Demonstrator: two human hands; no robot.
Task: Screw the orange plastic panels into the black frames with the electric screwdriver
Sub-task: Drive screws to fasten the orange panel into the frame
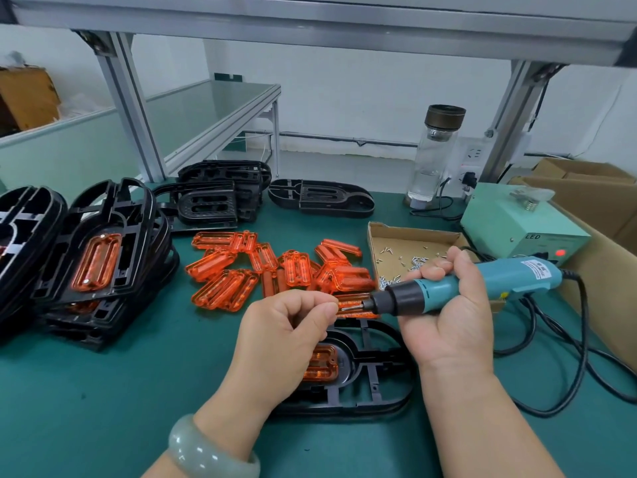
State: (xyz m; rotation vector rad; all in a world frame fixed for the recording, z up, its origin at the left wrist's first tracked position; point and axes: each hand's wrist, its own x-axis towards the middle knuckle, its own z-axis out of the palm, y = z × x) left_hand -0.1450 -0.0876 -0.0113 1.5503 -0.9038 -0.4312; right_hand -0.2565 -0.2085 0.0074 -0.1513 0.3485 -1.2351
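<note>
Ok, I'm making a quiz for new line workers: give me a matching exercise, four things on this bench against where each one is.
Things:
1 electric screwdriver
2 screws
3 loose orange panels
4 glass bottle

Places:
A in the cardboard tray
B at the back, beside the wall socket
C in the right hand
D heaped on the green mat

Pairs: 1-C, 2-A, 3-D, 4-B

Screwdriver bit [355, 306] tip behind fingers [325, 310] of the left hand [281, 336]; orange panel [324, 365] partly beneath it.
</note>
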